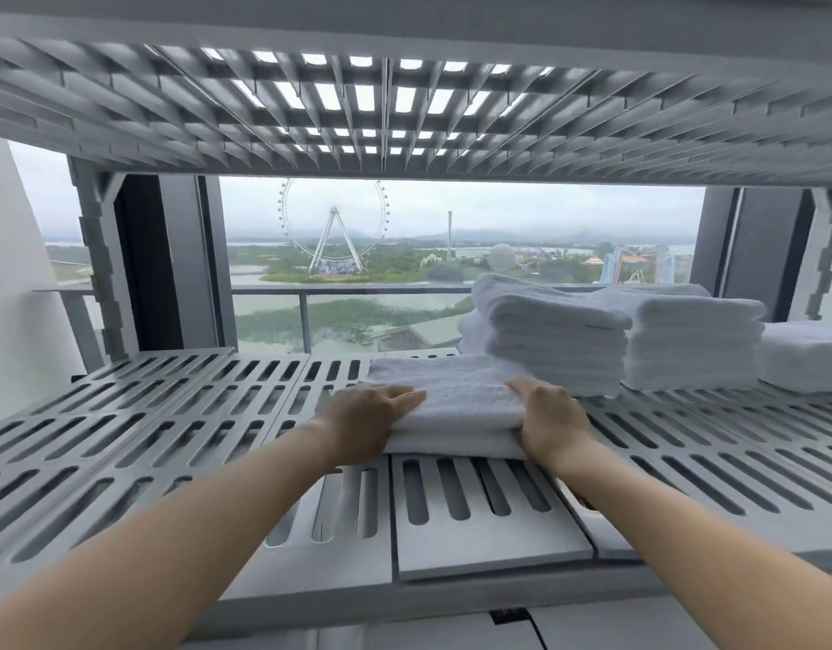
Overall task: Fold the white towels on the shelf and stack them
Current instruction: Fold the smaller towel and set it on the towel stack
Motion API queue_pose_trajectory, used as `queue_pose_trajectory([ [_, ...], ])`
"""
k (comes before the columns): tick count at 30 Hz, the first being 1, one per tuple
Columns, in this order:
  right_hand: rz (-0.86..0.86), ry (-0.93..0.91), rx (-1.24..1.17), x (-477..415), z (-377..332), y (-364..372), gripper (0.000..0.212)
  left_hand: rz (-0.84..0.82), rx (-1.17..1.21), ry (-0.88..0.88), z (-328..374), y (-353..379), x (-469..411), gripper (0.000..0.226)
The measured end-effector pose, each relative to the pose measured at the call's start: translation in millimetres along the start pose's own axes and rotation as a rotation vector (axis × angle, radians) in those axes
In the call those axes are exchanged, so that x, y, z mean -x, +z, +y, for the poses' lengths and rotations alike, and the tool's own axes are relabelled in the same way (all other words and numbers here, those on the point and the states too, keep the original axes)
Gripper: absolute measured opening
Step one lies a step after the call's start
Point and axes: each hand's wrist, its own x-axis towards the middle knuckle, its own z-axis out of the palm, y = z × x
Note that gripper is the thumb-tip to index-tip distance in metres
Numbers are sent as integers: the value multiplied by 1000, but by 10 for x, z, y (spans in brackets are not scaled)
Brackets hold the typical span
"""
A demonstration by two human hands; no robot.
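Observation:
A folded white towel point(456, 396) lies on the grey slotted shelf point(170, 415) near its middle. My left hand point(367, 415) grips the towel's left end, thumb on top and fingers under the edge. At the towel's right end my right hand point(552, 415) holds it the same way. Just behind and to the right stands a stack of folded white towels point(554, 340), with a second stack point(690, 340) beside it. A lower pile of white towel point(808, 356) sits at the far right edge.
Another slotted grey shelf point(404, 110) hangs close overhead. Grey shelf posts point(102, 274) stand at the back left and back right. Behind the shelf is a window point(404, 255) with a balcony rail.

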Motion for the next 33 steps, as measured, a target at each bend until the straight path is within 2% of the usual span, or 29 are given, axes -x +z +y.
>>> queue_pose_trajectory([
  [5,-83,-59,94,5,-32,-29,41,-4,105,17,244,-139,-168,68],
  [9,-201,-29,179,50,-51,-12,59,3,158,55,459,-135,-356,68],
  [12,-309,-95,90,68,66,-93,69,-30,120,68,419,-68,-391,71],
  [15,-464,-162,-5,29,194,-234,75,-83,172,57,322,-83,-376,75],
  [17,-509,-163,-119,-11,238,-270,77,-119,236,43,340,-117,-374,77],
  [19,-479,-165,-235,-28,270,-271,80,-133,332,31,423,-170,-390,80],
  [22,-354,-262,-373,4,319,-232,76,-69,406,114,593,-254,-419,86],
  [26,-232,-283,-440,20,480,-172,62,12,242,93,835,-230,-499,103],
  [28,-191,-291,-368,-23,544,-141,58,34,196,52,908,-183,-539,89],
  [31,-190,-308,-185,-96,553,-130,63,72,130,47,882,-202,-537,60],
  [33,-193,-341,-99,-156,526,-126,64,46,164,57,787,-230,-469,55],
])
